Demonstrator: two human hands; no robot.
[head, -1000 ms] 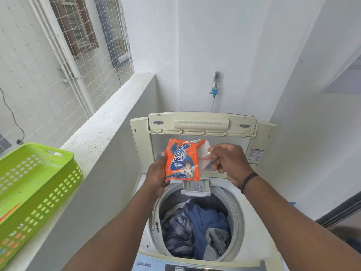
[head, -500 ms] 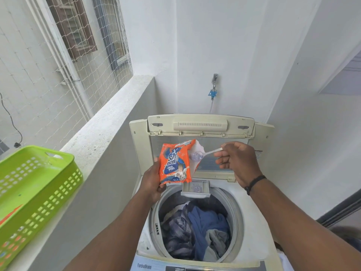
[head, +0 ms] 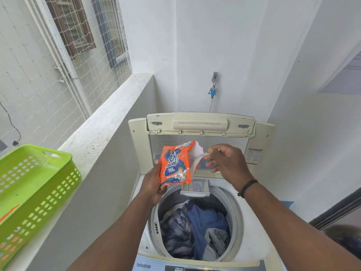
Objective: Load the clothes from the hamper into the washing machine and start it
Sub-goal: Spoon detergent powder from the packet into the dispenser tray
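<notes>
Dark blue, grey and checked clothes (head: pixel 197 231) lie heaped inside the round drum of the cream top-loading washing machine (head: pixel 252 222), whose hinged lid (head: pixel 201 124) stands upright at the back. At the drum's rear rim a small pale detergent drawer (head: pixel 195 187) sits pulled out, with bluish powder in it. Just above that drawer the left hand (head: pixel 154 182) grips the lower edge of an orange and blue plastic detergent packet (head: pixel 174 163), held upright with its torn white mouth turned to the right. The right hand (head: pixel 226 161), a black band on its wrist, pinches a small white scoop (head: pixel 205 154) whose end reaches into the packet's mouth. On the wall behind the machine a metal tap with a blue fitting (head: pixel 214 85) is mounted. Left of the machine, a lime-green perforated plastic hamper (head: pixel 39 182) rests on a speckled concrete ledge (head: pixel 101 126).
</notes>
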